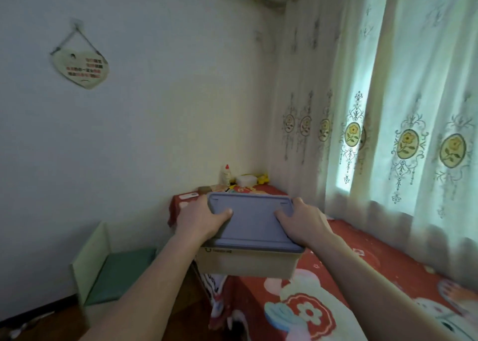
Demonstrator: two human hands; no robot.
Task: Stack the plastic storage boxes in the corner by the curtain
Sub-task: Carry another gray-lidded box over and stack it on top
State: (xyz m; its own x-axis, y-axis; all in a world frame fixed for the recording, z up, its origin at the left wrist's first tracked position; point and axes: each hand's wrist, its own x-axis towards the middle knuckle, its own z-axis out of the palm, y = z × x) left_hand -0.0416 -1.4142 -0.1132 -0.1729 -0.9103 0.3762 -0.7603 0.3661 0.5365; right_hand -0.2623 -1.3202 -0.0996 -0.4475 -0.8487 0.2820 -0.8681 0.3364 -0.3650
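Observation:
A plastic storage box with a beige body and a blue-grey lid is held up in front of me, above the near end of the bed. My left hand grips its left side, thumb lying over the lid. My right hand grips the right side the same way, thumb on the lid. The corner by the flowered curtain lies straight beyond the box. No other storage box shows in this view.
A bed with a red patterned cover runs along the curtain. A small red-covered table in the corner carries a bottle, a white container and small items. A green low seat stands by the left wall.

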